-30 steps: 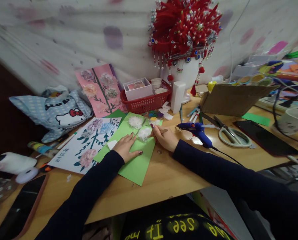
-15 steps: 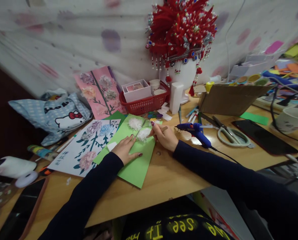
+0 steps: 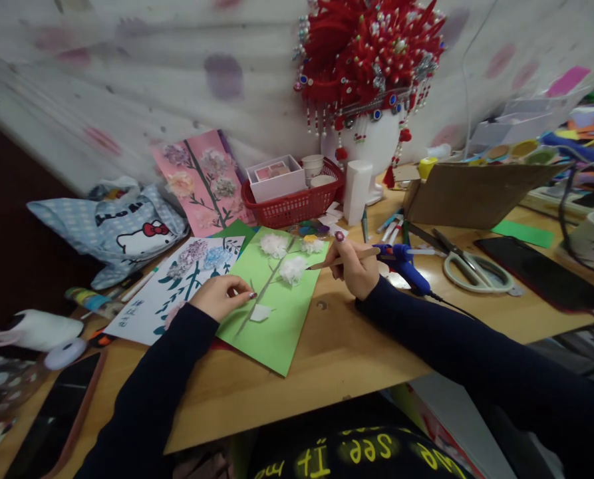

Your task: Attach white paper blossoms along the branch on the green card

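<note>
A light green card [image 3: 281,339] lies on the table with a grey-green painted stem, white ruffled flowers [image 3: 293,270] and a small white paper piece [image 3: 261,313] on it. My left hand [image 3: 219,296] is over the card's left edge, thumb and forefinger together by the stem; anything between them is too small to make out. Slim brown tweezers [image 3: 321,264] are in my right hand [image 3: 354,266], their tip beside the middle white flower. Just behind that hand lies a blue glue gun [image 3: 409,269], partly covered by it.
White-handled scissors [image 3: 477,271] and a black phone [image 3: 541,273] lie to the right. A red basket [image 3: 291,211] stands behind the card. At left are a flower picture [image 3: 142,313], a checked bag [image 3: 127,226] and another phone [image 3: 52,419].
My left hand has lifted off its flat rest on the card and moved left, its fingers now curled. My right hand has drawn right with the tweezers, uncovering a third flower.
</note>
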`<state>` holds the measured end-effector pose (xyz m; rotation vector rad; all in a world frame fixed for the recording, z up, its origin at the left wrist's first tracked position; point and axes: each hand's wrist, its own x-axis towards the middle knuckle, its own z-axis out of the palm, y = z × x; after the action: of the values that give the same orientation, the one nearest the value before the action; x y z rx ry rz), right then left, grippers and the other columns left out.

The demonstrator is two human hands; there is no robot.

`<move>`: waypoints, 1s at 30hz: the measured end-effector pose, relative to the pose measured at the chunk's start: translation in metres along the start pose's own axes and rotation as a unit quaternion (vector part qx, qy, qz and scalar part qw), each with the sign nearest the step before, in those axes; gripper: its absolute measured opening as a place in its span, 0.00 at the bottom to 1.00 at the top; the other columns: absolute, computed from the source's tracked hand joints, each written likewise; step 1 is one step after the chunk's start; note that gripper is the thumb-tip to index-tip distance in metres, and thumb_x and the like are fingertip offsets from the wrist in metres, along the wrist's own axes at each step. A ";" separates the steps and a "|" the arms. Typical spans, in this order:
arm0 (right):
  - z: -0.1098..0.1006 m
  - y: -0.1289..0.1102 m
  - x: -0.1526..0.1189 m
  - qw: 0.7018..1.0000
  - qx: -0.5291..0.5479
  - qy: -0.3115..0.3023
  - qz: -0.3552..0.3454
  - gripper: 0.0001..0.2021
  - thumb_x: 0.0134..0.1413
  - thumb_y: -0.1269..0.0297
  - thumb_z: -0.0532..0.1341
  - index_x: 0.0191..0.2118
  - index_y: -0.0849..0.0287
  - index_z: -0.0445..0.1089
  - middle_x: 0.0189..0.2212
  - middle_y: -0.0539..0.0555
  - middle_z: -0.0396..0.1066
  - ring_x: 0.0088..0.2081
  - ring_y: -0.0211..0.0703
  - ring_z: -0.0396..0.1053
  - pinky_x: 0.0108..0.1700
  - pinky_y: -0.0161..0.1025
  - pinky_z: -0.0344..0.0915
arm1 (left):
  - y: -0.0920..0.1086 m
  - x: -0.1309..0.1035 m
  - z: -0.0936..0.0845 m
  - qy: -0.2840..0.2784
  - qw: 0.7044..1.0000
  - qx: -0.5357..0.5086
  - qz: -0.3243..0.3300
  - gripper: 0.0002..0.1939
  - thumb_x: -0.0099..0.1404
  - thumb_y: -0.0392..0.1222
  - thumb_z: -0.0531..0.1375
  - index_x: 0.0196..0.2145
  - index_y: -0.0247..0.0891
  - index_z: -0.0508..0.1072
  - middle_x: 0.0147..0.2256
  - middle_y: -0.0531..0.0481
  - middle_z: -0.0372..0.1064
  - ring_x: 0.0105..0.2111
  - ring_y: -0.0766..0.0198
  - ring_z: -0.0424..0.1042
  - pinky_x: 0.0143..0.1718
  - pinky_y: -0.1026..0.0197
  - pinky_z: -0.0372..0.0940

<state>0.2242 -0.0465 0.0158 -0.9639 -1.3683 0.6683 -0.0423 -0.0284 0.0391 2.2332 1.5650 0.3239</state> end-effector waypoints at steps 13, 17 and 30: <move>0.002 -0.006 -0.011 0.995 -0.035 -0.084 -0.039 0.22 0.64 0.49 0.46 0.27 0.59 0.65 0.14 0.46 0.62 0.15 0.31 0.58 0.20 0.31 0.56 | 0.016 0.017 0.016 -0.052 0.993 -0.066 0.082 0.08 0.53 0.44 0.60 0.25 0.36 0.73 0.26 0.50 0.68 0.26 0.64 0.66 0.31 0.63 0.60; -0.001 -0.007 -0.013 0.991 -0.085 -0.080 -0.067 0.24 0.65 0.50 0.45 0.22 0.58 0.61 0.14 0.47 0.64 0.16 0.31 0.59 0.21 0.32 0.58 | 0.036 0.034 0.025 -0.031 0.985 -0.138 0.099 0.06 0.54 0.42 0.61 0.25 0.36 0.70 0.26 0.50 0.70 0.27 0.64 0.67 0.33 0.61 0.62; 0.003 0.000 -0.014 0.990 -0.010 -0.121 -0.077 0.17 0.64 0.52 0.48 0.39 0.59 0.66 0.29 0.52 0.72 0.23 0.33 0.68 0.23 0.31 0.63 | 0.037 0.031 0.034 0.004 0.868 -0.496 -0.001 0.21 0.38 0.37 0.73 0.26 0.34 0.66 0.22 0.57 0.69 0.23 0.72 0.68 0.30 0.66 0.65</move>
<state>0.2197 -0.0576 0.0085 -0.8017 -1.6481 0.6700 0.0130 -0.0160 0.0241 1.3975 1.0116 0.8957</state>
